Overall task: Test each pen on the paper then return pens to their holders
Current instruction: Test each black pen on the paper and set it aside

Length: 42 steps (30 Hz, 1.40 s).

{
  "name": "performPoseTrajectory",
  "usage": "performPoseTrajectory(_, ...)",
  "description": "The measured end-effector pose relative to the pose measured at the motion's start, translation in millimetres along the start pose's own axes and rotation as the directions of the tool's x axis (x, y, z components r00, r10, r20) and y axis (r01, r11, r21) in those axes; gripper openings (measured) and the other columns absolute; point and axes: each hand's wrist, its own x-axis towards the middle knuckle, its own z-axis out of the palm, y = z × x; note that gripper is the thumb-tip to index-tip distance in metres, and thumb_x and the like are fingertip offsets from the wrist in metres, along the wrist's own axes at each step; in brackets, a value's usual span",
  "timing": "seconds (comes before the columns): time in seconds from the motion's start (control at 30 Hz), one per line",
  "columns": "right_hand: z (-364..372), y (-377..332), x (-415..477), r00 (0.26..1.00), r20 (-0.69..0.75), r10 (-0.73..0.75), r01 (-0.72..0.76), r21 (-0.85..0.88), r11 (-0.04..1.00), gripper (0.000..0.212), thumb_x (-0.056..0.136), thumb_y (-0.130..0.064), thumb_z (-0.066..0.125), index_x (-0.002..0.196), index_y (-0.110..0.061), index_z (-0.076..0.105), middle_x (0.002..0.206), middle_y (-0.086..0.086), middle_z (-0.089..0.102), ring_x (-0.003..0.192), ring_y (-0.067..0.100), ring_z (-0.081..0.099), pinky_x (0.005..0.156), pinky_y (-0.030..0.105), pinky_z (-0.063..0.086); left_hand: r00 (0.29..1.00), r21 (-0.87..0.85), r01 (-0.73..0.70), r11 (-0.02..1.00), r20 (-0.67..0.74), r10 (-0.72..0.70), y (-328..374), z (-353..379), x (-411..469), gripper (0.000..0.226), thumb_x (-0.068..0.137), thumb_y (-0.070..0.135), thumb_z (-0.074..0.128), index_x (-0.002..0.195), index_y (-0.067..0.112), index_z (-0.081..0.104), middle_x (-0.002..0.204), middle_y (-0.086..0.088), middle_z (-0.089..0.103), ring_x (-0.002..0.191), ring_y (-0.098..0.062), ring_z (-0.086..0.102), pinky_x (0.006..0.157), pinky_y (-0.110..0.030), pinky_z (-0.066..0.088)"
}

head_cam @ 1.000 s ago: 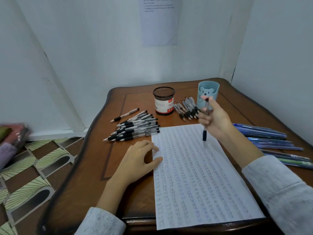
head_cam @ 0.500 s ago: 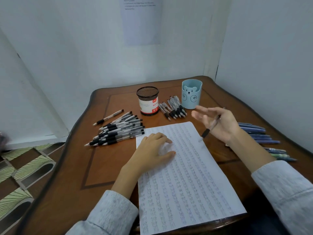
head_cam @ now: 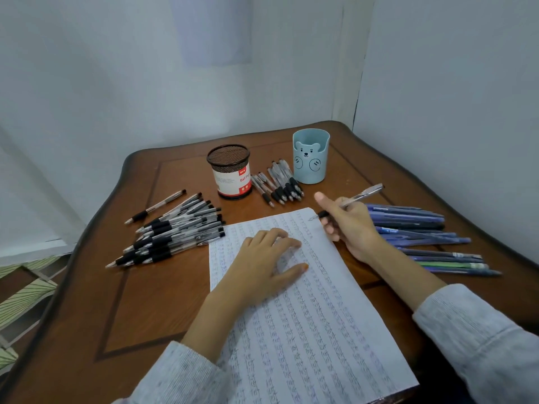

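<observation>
While steadying things for a test stroke, presses left hand [head_cam: 268, 263] flat on upper part of paper [head_cam: 320, 330], fingers straight & spread, gripping nothing; prob. done to stop sheet sliding on table [head_cam: 131, 316] under a nib; holds pen [head_cam: 360, 196] in right hand [head_cam: 350, 225], fingers curled round black grip, one finger sticking out straight; angles barrel w/ back end up & to the right, tip at far right corner of paper; can't tell whether touching sheet or hovering just above. Shows clear barrel, black rubber grip & fine point on held pen; matches big pile of pens [head_cam: 175, 234] left of paper & small group [head_cam: 280, 185] btwn mesh holder [head_cam: 230, 176] & bear cup [head_cam: 310, 160]; looks light, apt to roll if dropped. Has both holders upright at far side, no pens sticking out of either; suggests returning step not yet begun. Has blue pens [head_cam: 414, 225] spread apart on right of paper, just behind right wrist; prob. sorted by type, poss. tested vs untested, can't say which. Shows paper filled w/ rows of small marks nearly edge to edge, leaving little free room for new strokes.
</observation>
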Motion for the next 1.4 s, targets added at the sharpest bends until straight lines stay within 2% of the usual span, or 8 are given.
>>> performPoseTrajectory(0.17,3.9,7.5,2.9,0.964,-0.005,-0.264,0.246,-0.352,0.903,0.036,0.086,-0.032,0.07,0.069,-0.009,0.049,0.051,0.008,0.06,0.033,0.014,0.047,0.032,0.02,0.034,1.0,0.043,-0.017,0.999,0.021,0.016,-0.9,0.9,0.8,0.046,0.093,0.061,0.037,0.136,0.046,0.04,0.138,0.012,0.035,0.126,-0.007,0.028,0.102,-0.027,0.02)
performPoseTrajectory(0.27,3.9,7.8,3.9,0.96,0.013,-0.28,0.263,-0.391,0.882,0.032,0.085,-0.03,0.071,0.071,-0.006,0.055,0.056,0.011,0.064,0.036,0.017,0.054,0.033,0.022,0.041,0.999,0.066,-0.026,0.997,0.031,0.024,-0.2,0.5,0.7,0.048,0.093,0.063,0.033,0.137,0.047,0.039,0.138,0.01,0.034,0.127,-0.009,0.028,0.102,-0.028,0.02)
performPoseTrajectory(0.33,3.9,11.1,5.1,0.961,-0.034,-0.276,0.236,-0.426,0.873,0.034,0.085,-0.029,0.071,0.065,-0.007,0.054,0.056,0.012,0.064,0.034,0.012,0.052,0.034,0.019,0.039,0.999,0.083,-0.032,0.996,0.039,0.029,0.3,1.4,1.0,0.049,0.093,0.063,0.031,0.139,0.048,0.036,0.139,0.009,0.033,0.127,-0.011,0.027,0.1,-0.027,0.019)
performPoseTrajectory(0.43,3.5,17.7,7.4,0.932,-0.092,-0.352,0.259,-0.511,0.82,0.034,0.088,-0.013,0.067,0.059,-0.01,0.048,0.052,0.01,0.057,0.036,0.007,0.053,0.041,0.016,0.041,0.998,0.094,-0.017,0.995,0.058,0.012,1.2,2.7,1.7,0.054,0.089,0.068,0.023,0.139,0.051,0.035,0.141,0.008,0.031,0.127,-0.01,0.024,0.098,-0.025,0.017)
performPoseTrajectory(0.5,2.4,19.8,8.3,0.929,-0.066,-0.364,0.287,-0.495,0.82,0.036,0.084,0.0,0.061,0.056,-0.012,0.042,0.047,0.006,0.046,0.038,0.008,0.053,0.041,0.015,0.039,0.999,0.101,-0.014,0.995,0.052,0.008,2.1,3.0,2.0,0.064,0.081,0.071,0.012,0.138,0.051,0.035,0.141,0.008,0.031,0.127,-0.01,0.024,0.097,-0.026,0.017)
performPoseTrajectory(0.57,1.7,20.8,8.9,0.933,-0.02,-0.359,0.307,-0.477,0.824,0.038,0.083,0.004,0.058,0.055,-0.013,0.038,0.046,0.003,0.042,0.036,0.007,0.052,0.04,0.014,0.036,0.999,0.101,-0.01,0.995,0.05,0.005,2.3,3.5,2.6,0.067,0.078,0.071,0.009,0.138,0.051,0.035,0.141,0.008,0.031,0.127,-0.01,0.024,0.099,-0.027,0.018)
performPoseTrajectory(0.87,2.1,20.3,9.6,0.938,0.037,-0.344,0.322,-0.459,0.828,0.03,0.083,0.004,0.06,0.06,-0.007,0.044,0.053,0.009,0.048,0.04,0.008,0.056,0.04,0.013,0.041,0.999,0.097,0.002,0.995,0.05,-0.006,2.8,4.0,3.0,0.066,0.079,0.071,0.011,0.135,0.049,0.038,0.139,0.009,0.032,0.128,-0.011,0.025,0.1,-0.027,0.018)
performPoseTrajectory(1.4,1.1,20.4,11.6,0.942,0.048,-0.333,0.314,-0.48,0.819,0.037,0.083,0.005,0.059,0.056,-0.012,0.04,0.052,0.006,0.043,0.039,0.007,0.052,0.041,0.013,0.039,0.998,0.09,0.001,0.996,0.061,-0.006,3.3,3.0,2.9,0.067,0.078,0.072,0.01,0.136,0.05,0.036,0.139,0.01,0.031,0.128,-0.009,0.024,0.101,-0.025,0.017)
